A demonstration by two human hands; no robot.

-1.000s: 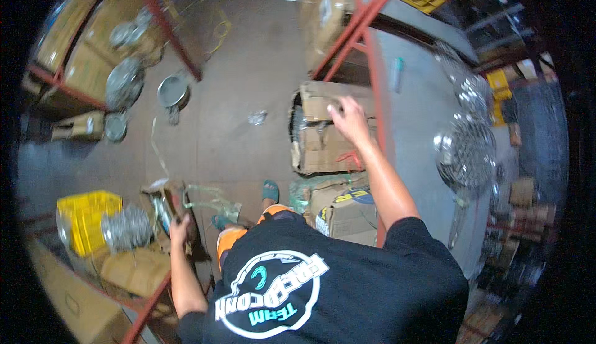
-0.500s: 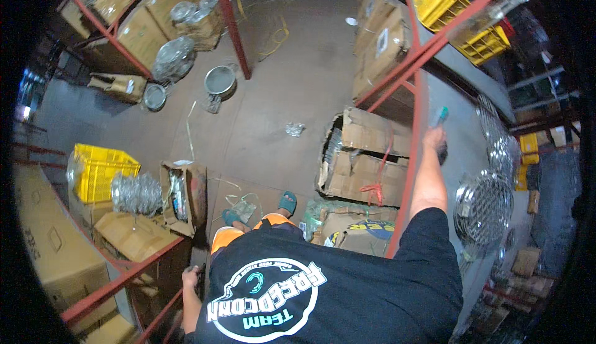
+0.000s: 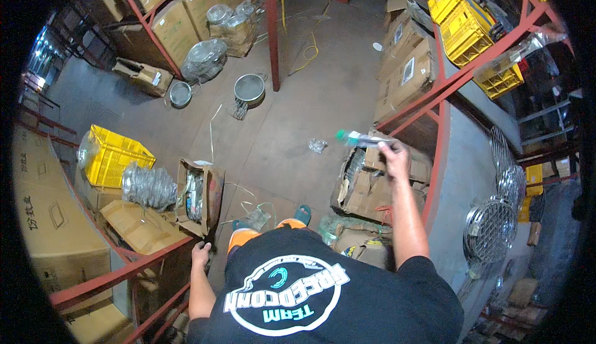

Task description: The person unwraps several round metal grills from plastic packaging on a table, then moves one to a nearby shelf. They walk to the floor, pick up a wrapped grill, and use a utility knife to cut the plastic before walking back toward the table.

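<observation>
My right hand (image 3: 396,158) reaches out above the torn cardboard carton on the right. It is closed around one end of a slim, clear-wrapped utensil-like item (image 3: 366,138) with a green tip, whose exact kind I cannot make out. The green tip points left, over the floor. My left hand (image 3: 200,254) hangs low on the left, beside the red shelf rail and just below an upright open carton (image 3: 209,201) with packaged goods inside. Its fingers look curled, with something small and dark at them that I cannot identify.
To the left stand a yellow crate (image 3: 118,158) and plastic-wrapped round metalware (image 3: 148,187). A metal pot (image 3: 249,89) sits on the floor ahead, near a red post (image 3: 272,34). Stacked wire racks (image 3: 490,229) lie on the grey shelf (image 3: 452,183) at right.
My right hand has swung left from over the grey shelf to above the torn carton, carrying the green-tipped item. My left hand has moved forward slightly.
</observation>
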